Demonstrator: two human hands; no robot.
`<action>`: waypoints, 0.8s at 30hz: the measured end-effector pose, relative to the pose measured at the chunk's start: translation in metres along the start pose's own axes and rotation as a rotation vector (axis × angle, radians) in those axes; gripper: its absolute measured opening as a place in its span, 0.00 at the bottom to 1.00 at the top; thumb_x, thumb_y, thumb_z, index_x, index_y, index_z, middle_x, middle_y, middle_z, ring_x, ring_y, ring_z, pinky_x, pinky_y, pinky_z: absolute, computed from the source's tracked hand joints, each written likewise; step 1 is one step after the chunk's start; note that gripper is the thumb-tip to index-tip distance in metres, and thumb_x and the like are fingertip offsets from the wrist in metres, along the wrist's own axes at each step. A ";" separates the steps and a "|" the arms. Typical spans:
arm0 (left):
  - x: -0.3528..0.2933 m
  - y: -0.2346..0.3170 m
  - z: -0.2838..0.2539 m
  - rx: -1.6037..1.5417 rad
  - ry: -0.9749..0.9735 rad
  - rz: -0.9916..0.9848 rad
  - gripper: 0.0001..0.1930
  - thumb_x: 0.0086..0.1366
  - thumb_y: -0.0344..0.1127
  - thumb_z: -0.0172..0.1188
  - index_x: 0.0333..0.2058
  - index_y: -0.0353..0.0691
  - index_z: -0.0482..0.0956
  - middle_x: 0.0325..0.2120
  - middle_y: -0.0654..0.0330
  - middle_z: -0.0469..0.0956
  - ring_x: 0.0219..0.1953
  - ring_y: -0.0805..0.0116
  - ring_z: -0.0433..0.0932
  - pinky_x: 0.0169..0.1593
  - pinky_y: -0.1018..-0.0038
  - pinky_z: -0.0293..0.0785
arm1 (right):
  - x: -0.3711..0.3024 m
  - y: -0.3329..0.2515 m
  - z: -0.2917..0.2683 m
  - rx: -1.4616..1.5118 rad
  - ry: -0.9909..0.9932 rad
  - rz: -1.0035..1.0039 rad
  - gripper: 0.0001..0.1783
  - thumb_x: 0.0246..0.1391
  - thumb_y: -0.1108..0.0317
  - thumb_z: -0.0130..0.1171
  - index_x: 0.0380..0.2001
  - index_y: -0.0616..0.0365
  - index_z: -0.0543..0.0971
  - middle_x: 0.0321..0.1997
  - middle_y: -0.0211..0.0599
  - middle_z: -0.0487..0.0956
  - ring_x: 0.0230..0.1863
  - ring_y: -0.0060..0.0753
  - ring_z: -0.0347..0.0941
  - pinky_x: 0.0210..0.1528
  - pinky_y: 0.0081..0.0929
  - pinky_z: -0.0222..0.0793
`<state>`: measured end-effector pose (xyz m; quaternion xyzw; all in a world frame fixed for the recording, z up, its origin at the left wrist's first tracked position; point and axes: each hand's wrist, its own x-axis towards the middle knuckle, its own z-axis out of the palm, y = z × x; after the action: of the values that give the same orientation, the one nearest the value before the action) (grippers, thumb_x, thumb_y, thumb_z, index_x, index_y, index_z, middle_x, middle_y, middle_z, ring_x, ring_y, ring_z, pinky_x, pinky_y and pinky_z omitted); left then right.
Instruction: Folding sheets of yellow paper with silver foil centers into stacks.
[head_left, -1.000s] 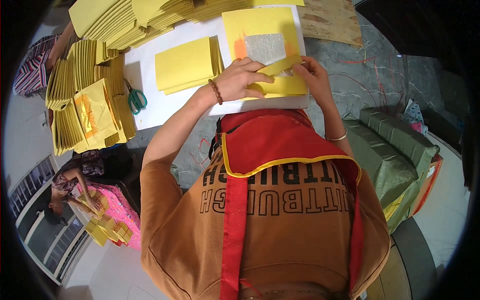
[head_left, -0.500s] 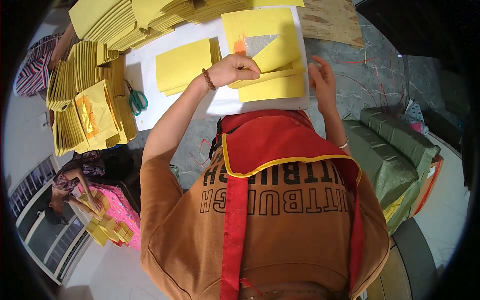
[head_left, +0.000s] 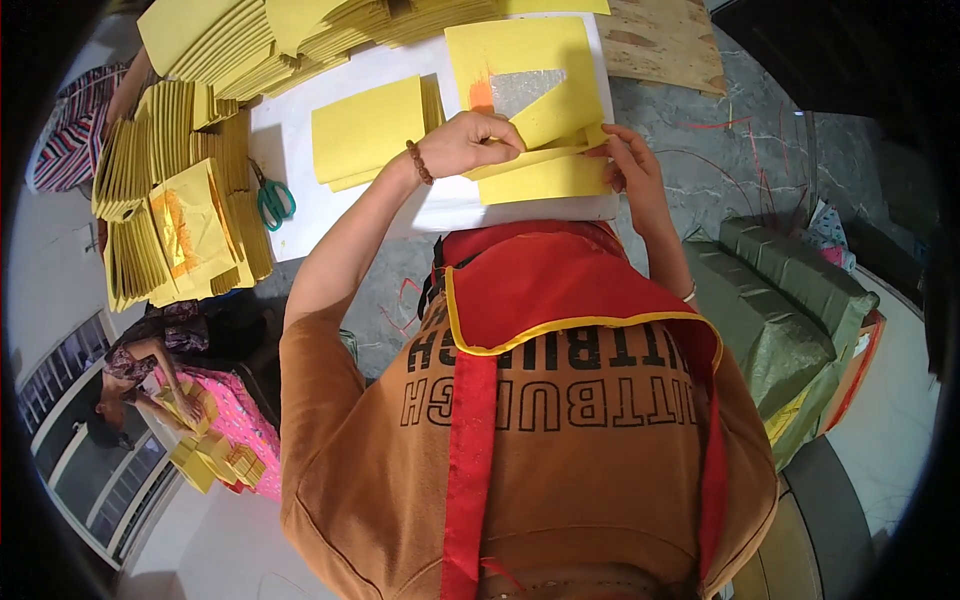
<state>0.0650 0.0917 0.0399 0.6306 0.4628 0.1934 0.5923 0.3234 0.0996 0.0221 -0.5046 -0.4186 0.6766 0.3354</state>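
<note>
A sheet of yellow paper (head_left: 545, 122) with its near edge folded up lies over other yellow sheets near the table's right edge. My left hand (head_left: 470, 145), wearing a beaded bracelet, pinches the left end of this fold. At the right end, my right hand (head_left: 632, 170) has its thumb and fingers closed on the paper's edge. Beyond the raised paper show a silver patch (head_left: 520, 88) and an orange smear (head_left: 480, 98) on the sheet beneath. A pile of folded yellow paper (head_left: 368, 125) lies left of my left hand.
Stacks of folded yellow paper (head_left: 215, 50) line the table's (head_left: 290, 215) far and left sides. Green-handled scissors (head_left: 275, 203) lie at the left. Green wrapped bundles (head_left: 760, 300) stand at the right. Another person (head_left: 150, 365) handles yellow paper at lower left.
My right hand has moved left and forward onto the right end of the fold, its fingers closing there. My left hand keeps its pinch almost in place.
</note>
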 end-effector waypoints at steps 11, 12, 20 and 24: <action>-0.008 0.014 0.037 0.628 0.287 0.358 0.24 0.54 0.36 0.58 0.51 0.45 0.67 0.45 0.52 0.69 0.43 0.54 0.71 0.46 0.66 0.69 | 0.011 -0.011 0.003 -0.023 -0.081 -0.127 0.10 0.56 0.64 0.51 0.38 0.58 0.73 0.31 0.26 0.77 0.24 0.11 0.62 0.27 0.10 0.58; -0.008 0.012 0.038 0.628 0.289 0.358 0.24 0.54 0.36 0.58 0.51 0.45 0.67 0.45 0.52 0.69 0.43 0.54 0.71 0.46 0.66 0.69 | 0.012 -0.012 0.002 -0.031 -0.018 -0.129 0.11 0.56 0.64 0.51 0.40 0.57 0.72 0.33 0.26 0.77 0.25 0.12 0.63 0.28 0.11 0.59; -0.014 0.012 0.057 1.003 0.222 0.383 0.33 0.44 0.42 0.65 0.53 0.47 0.67 0.47 0.58 0.68 0.43 0.63 0.65 0.46 0.68 0.62 | 0.009 0.003 -0.017 -0.018 0.152 -0.035 0.14 0.56 0.61 0.50 0.44 0.53 0.71 0.40 0.26 0.76 0.34 0.16 0.67 0.33 0.16 0.62; -0.013 0.006 0.050 0.936 0.194 0.390 0.36 0.42 0.43 0.67 0.53 0.49 0.67 0.47 0.58 0.68 0.43 0.62 0.65 0.46 0.68 0.62 | 0.011 0.012 -0.020 -0.015 0.100 -0.017 0.14 0.57 0.60 0.50 0.44 0.53 0.72 0.40 0.26 0.76 0.35 0.16 0.68 0.35 0.16 0.62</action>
<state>0.1006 0.0538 0.0379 0.8819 0.4263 0.1300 0.1539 0.3395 0.1089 0.0041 -0.5365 -0.4107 0.6446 0.3578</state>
